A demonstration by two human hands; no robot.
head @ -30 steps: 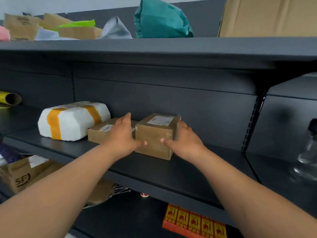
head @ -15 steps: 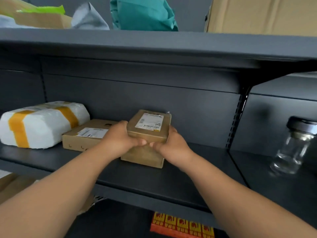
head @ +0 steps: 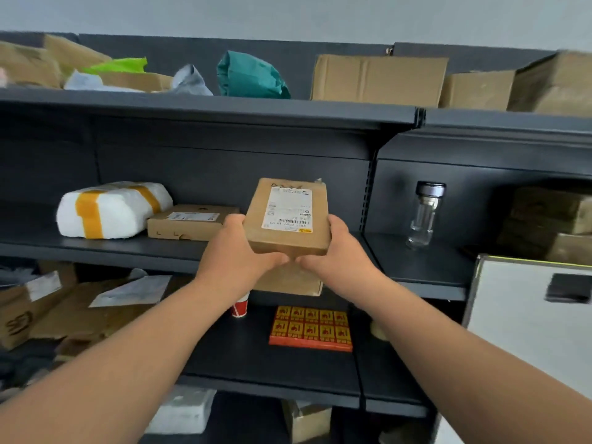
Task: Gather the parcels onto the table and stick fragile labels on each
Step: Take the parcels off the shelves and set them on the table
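While gripped, parcel (head: 287, 219) between both hands' fingers (head: 235, 219).

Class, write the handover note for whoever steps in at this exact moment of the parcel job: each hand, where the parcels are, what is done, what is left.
Left hand and right hand: both grip the brown box parcel, held clear of the middle shelf, its shipping label facing the camera.
Still on that shelf: the white wrapped parcel with yellow tape, and beside it the flat cardboard parcel.
The sheet of orange labels lies on the shelf below.
Done: one parcel picked up.
Left: carry it to the table (not in view), fetch the others, label each. No fragile label shows on any parcel.
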